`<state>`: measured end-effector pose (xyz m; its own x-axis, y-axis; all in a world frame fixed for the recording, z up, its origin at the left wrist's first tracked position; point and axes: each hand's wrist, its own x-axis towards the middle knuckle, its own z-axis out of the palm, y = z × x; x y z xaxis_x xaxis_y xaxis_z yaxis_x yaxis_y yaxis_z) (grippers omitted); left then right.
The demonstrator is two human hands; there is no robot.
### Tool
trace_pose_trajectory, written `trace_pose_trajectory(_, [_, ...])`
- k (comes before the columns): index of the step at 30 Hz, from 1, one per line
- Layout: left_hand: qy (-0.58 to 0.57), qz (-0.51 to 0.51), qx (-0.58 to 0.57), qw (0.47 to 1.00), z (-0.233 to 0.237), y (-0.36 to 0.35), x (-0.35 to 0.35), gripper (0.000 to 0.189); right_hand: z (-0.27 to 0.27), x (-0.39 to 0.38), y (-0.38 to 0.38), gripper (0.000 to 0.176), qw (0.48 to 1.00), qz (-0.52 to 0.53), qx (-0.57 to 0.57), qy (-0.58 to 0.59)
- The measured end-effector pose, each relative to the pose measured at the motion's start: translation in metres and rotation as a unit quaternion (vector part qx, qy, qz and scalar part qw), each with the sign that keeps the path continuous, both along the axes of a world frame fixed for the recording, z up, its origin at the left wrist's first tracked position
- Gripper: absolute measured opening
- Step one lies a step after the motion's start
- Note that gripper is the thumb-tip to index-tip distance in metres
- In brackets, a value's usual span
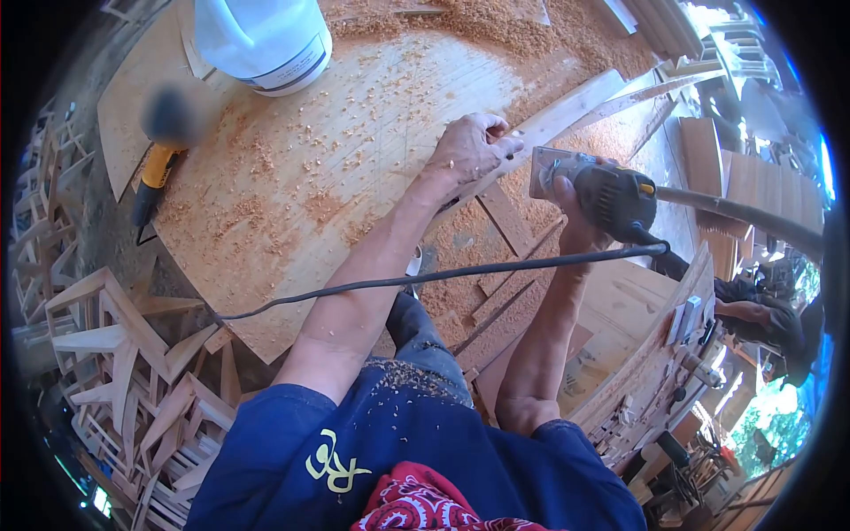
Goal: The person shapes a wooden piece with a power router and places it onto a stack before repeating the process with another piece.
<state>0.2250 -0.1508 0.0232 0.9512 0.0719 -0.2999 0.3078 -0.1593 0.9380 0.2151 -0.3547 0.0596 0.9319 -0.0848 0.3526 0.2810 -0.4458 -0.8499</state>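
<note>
My left hand (471, 148) lies on a long pale wooden board (571, 111), its fingers curled at the board's edge. The board slants up and away to the right over the worktable. In my right hand (580, 211) is a trim router (615, 196) with a black body and a clear base, held sideways just right of the board. I cannot see whether its bit touches the wood. From the router a black cord (460, 271) runs left across my forearms, down toward the table's near-left edge.
Shavings cover the worktable (292, 195). A white jug (266, 44) and a yellow-black power tool (158, 173) sit to the left. Wooden frames (119, 341) pile up at lower left. Planks (770, 181) stand at right, and another person (766, 314) is beyond.
</note>
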Motion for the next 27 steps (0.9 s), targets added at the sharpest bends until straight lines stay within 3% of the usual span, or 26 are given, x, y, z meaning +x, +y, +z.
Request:
trace_pose_trajectory(6, [-0.001, -0.033, 0.020, 0.999, -0.012, -0.012, 0.021, 0.049, -0.001, 0.002, 0.017, 0.063, 0.990, 0.024, 0.139, 0.018])
trace_pose_trajectory(11, [-0.005, -0.015, 0.026, 1.000, -0.020, -0.016, 0.030, 0.044, -0.001, 0.008, 0.027, 0.059, 0.986, 0.030, 0.161, 0.017])
trace_pose_trajectory(15, [-0.010, -0.014, 0.029, 0.999, -0.028, -0.018, 0.033, 0.040, 0.001, 0.002, 0.032, 0.059, 0.982, -0.046, 0.158, 0.096])
trace_pose_trajectory(27, [0.023, -0.028, 0.004, 0.999, -0.027, -0.012, 0.042, 0.032, -0.007, 0.020, 0.035, 0.063, 0.982, 0.008, 0.180, 0.061])
